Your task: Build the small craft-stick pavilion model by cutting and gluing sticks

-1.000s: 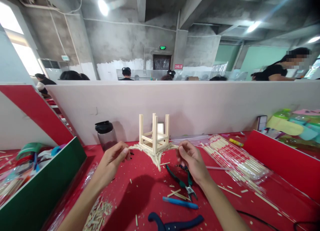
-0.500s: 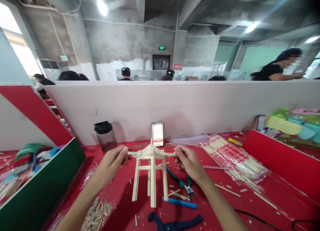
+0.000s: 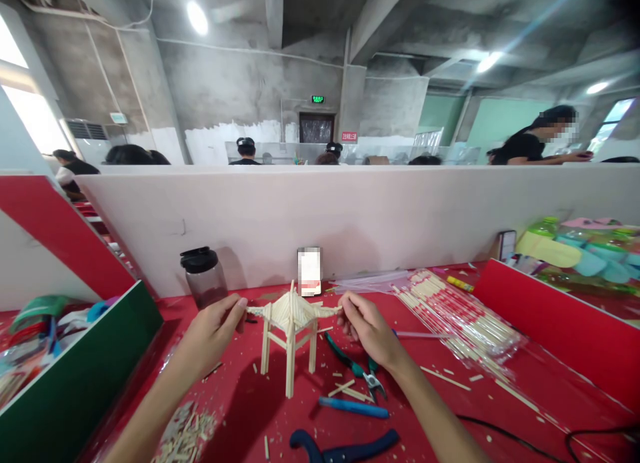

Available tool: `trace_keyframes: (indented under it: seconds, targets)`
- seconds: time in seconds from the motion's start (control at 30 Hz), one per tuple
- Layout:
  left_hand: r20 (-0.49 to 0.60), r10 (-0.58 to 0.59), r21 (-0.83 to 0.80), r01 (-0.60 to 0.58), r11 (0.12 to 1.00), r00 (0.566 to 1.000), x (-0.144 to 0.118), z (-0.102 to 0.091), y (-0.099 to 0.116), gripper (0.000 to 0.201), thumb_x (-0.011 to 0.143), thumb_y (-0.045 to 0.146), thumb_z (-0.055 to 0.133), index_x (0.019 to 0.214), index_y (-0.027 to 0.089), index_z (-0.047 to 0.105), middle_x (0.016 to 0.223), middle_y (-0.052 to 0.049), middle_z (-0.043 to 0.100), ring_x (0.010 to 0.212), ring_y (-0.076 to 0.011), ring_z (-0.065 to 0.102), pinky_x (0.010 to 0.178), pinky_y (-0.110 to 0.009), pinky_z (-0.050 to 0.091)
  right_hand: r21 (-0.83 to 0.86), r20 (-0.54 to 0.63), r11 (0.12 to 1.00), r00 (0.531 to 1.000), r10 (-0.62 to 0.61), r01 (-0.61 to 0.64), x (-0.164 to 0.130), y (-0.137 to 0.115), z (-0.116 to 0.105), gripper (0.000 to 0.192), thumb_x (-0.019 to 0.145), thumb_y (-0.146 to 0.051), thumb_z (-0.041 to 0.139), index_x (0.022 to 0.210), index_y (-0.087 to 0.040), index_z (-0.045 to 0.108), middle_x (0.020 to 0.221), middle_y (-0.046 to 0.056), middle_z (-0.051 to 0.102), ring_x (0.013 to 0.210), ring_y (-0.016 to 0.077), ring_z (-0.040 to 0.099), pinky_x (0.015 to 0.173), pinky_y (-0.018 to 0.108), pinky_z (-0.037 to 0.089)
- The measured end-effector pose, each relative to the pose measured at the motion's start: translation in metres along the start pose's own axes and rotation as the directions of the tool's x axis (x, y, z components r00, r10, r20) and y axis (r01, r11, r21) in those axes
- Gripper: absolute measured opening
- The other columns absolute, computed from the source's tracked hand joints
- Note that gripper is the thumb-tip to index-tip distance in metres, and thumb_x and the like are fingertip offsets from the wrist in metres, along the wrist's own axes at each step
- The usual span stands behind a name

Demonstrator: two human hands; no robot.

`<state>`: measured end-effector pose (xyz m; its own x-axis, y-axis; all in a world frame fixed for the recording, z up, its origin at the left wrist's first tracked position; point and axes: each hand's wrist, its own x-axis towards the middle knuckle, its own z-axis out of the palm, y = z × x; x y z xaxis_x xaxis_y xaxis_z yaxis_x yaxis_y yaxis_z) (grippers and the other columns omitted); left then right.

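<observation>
A small pavilion model (image 3: pixel 291 329) made of wooden sticks, with a peaked roof and thin legs, stands upright over the red table (image 3: pixel 240 409). My left hand (image 3: pixel 213 333) pinches the roof's left corner tip. My right hand (image 3: pixel 364 328) pinches the right corner tip. The legs point down at the table; I cannot tell if they touch it.
Green-handled pliers (image 3: pixel 356 368), a blue tool (image 3: pixel 353 407) and dark blue handles (image 3: pixel 340 445) lie near my right wrist. Packs of sticks (image 3: pixel 450 316) lie to the right, stick scraps (image 3: pixel 187 436) at lower left. A dark bottle (image 3: pixel 203 276) and a phone (image 3: pixel 309 271) stand against the white partition. People sit beyond it.
The model was upside down with its legs up; both hands have turned it over, legs down, and lowered it toward the table. The camera has shifted slightly.
</observation>
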<state>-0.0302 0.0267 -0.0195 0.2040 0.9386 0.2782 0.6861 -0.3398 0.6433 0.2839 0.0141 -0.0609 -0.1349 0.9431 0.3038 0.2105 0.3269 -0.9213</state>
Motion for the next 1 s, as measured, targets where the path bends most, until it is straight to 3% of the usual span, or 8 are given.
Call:
trace_keyframes:
  seconds: [0.27, 0.5, 0.7, 0.87, 1.0]
  targets:
    - [0.011, -0.018, 0.127, 0.016, 0.992, 1.000, 0.001, -0.004, 0.005, 0.050, 0.100, 0.060, 0.029, 0.072, 0.023, 0.048, 0.066, 0.000, 0.058, 0.066, -0.0211, 0.058, 0.066, -0.030, 0.038, -0.318, 0.013, 0.944, 0.996, -0.085, 0.085, -0.003, -0.017, -0.001, 0.029, 0.103, -0.041, 0.043, 0.083, -0.022, 0.053, 0.071, -0.002, 0.057, 0.064, 0.0157, 0.054, 0.061, 0.026, 0.038]
    - [0.263, 0.004, 0.185, -0.055, 0.981, 0.965, -0.002, -0.020, -0.004, 0.046, 0.100, 0.057, 0.030, 0.080, 0.022, 0.054, 0.075, -0.002, 0.063, 0.070, -0.0206, 0.059, 0.067, -0.029, 0.040, -0.653, 0.026, 0.753, 0.996, -0.083, 0.080, -0.002, -0.009, 0.005, 0.020, 0.103, -0.028, 0.042, 0.092, -0.021, 0.057, 0.082, 0.003, 0.068, 0.074, 0.0209, 0.063, 0.066, 0.029, 0.037]
    - [0.406, -0.070, 0.247, -0.035, 0.968, 0.911, -0.008, -0.023, 0.003, 0.046, 0.099, 0.057, 0.034, 0.081, 0.021, 0.055, 0.079, -0.004, 0.063, 0.071, -0.0205, 0.057, 0.064, -0.028, 0.039, -0.737, 0.053, 0.670, 0.996, -0.068, 0.085, 0.000, 0.002, 0.008, 0.018, 0.104, -0.025, 0.044, 0.098, -0.020, 0.060, 0.093, 0.006, 0.073, 0.085, 0.0227, 0.069, 0.070, 0.028, 0.040]
    - [0.485, -0.068, 0.271, -0.076, 0.959, 0.872, -0.013, -0.023, 0.008, 0.047, 0.099, 0.057, 0.036, 0.078, 0.021, 0.058, 0.076, -0.003, 0.062, 0.068, -0.0190, 0.056, 0.062, -0.027, 0.038, -0.769, 0.053, 0.631, 0.994, -0.098, 0.104, 0.000, 0.004, 0.007, 0.018, 0.104, -0.023, 0.046, 0.099, -0.021, 0.063, 0.095, 0.006, 0.074, 0.088, 0.0214, 0.069, 0.072, 0.028, 0.040]
    - [0.493, -0.018, 0.240, -0.116, 0.964, 0.870, -0.017, -0.021, 0.007, 0.044, 0.097, 0.055, 0.043, 0.082, 0.022, 0.066, 0.081, -0.005, 0.068, 0.072, -0.0206, 0.060, 0.065, -0.028, 0.041, -0.824, 0.068, 0.548, 0.986, -0.150, 0.140, 0.000, 0.010, 0.007, 0.019, 0.102, -0.020, 0.047, 0.095, -0.020, 0.065, 0.092, 0.007, 0.073, 0.084, 0.0219, 0.068, 0.068, 0.028, 0.038]
